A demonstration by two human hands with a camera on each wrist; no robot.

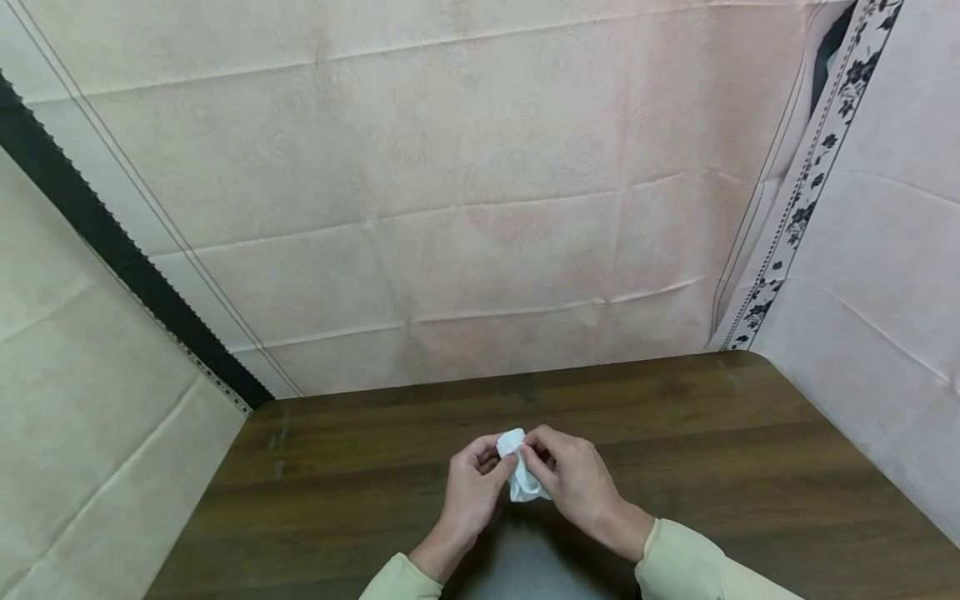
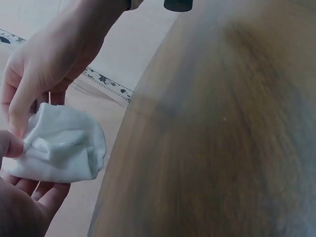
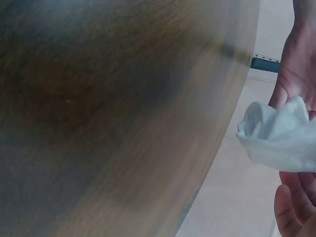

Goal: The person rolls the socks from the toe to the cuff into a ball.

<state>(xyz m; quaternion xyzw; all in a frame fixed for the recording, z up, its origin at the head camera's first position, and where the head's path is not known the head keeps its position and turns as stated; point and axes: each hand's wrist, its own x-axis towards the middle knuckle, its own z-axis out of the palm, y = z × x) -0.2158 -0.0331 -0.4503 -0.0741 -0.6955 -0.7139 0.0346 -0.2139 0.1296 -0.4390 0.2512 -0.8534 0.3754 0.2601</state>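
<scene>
A small white cloth (image 1: 527,483), bunched and folded, is held between both hands above the wooden table. My left hand (image 1: 472,487) pinches its left edge with thumb and fingers. From the other side my right hand (image 1: 576,482) grips its upper right part, thumb against the fabric. Close up in the left wrist view, the cloth (image 2: 64,145) shows layered folds and a rounded edge; whether it is a sock cannot be told. A loose, open fold of the cloth (image 3: 276,133) faces the right wrist camera. Some fingertips are hidden behind the fabric.
The brown wooden table (image 1: 337,450) lies under the hands. Creased pale cloth sheets (image 1: 465,183) hang behind it and at both sides, with a black strip (image 1: 127,242) at left and a floral border (image 1: 802,200) at right. Pale green sleeves (image 1: 686,558) cover the forearms.
</scene>
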